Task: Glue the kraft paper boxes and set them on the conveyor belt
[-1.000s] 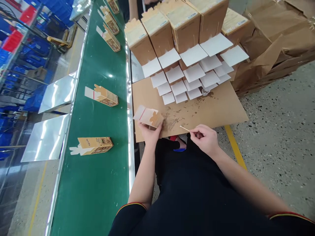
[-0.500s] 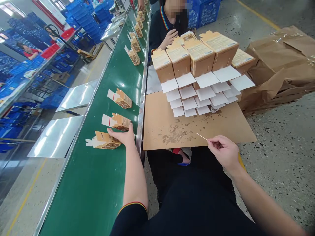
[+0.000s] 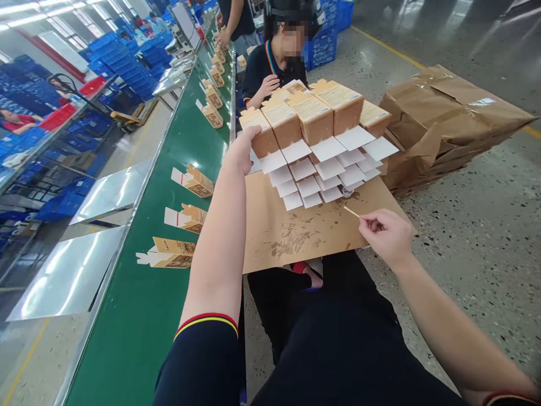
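My left hand [image 3: 246,148] reaches across to the stack and is closed around the left end of the top-row carton [image 3: 262,145]; some of its fingers are hidden. That small brown carton lies on its side, a white flap [image 3: 273,162] hanging out below it. More cartons [image 3: 319,121] lie beside it, above rows of white flaps. Over the front edge of the cardboard sheet [image 3: 257,225], my right hand [image 3: 386,234] pinches a thin pale stick [image 3: 351,212], its tip pointing left. The sheet's surface has dark, flaky stains.
On the left runs a green conveyor belt [image 3: 139,316] with open-flapped cartons [image 3: 173,254] in a line. A co-worker [image 3: 253,70] sits behind the stack, and another person [image 3: 236,22] stands farther up. A large brown wrapped bundle [image 3: 439,129] lies on the floor to the right.
My left hand has left the carton on the belt and moved up and right to the stack. My right hand still holds the stick. The view has shifted.
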Available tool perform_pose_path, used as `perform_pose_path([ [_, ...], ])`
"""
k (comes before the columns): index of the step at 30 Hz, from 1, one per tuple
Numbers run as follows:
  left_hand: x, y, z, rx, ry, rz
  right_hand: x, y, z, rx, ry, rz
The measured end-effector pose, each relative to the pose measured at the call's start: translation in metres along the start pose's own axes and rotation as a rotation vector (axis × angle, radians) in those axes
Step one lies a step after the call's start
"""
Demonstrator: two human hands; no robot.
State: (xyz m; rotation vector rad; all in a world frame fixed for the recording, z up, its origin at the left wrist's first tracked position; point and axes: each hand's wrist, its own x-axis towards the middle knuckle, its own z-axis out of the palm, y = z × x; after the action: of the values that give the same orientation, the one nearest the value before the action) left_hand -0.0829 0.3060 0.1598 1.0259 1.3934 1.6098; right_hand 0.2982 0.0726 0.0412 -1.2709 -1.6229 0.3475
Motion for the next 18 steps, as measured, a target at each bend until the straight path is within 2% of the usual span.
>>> perform_pose_path([
  [3, -0.012, 0.011, 0.007, 0.048, -0.053, -0.244, 0.029, 0.019, -0.009, -0.136, -0.017, -0.049],
  [6, -0.029, 0.03, 0.0, 0.001, -0.128, -0.293, 0.061, 0.035, -0.009, -0.249, -0.16, -0.061],
  [9, -0.04, 0.044, -0.013, -0.064, -0.149, -0.305, 0.089, 0.046, 0.004, -0.325, -0.316, -0.066],
  [13, -0.069, 0.054, -0.034, -0.139, -0.153, -0.207, 0.108, 0.054, 0.024, -0.341, -0.427, -0.077],
  [16, -0.114, 0.065, -0.049, -0.164, -0.165, -0.015, 0.11, 0.057, 0.033, -0.337, -0.467, -0.081],
  [18, -0.151, 0.07, -0.058, -0.191, -0.133, 0.075, 0.11, 0.056, 0.035, -0.327, -0.466, -0.084],
])
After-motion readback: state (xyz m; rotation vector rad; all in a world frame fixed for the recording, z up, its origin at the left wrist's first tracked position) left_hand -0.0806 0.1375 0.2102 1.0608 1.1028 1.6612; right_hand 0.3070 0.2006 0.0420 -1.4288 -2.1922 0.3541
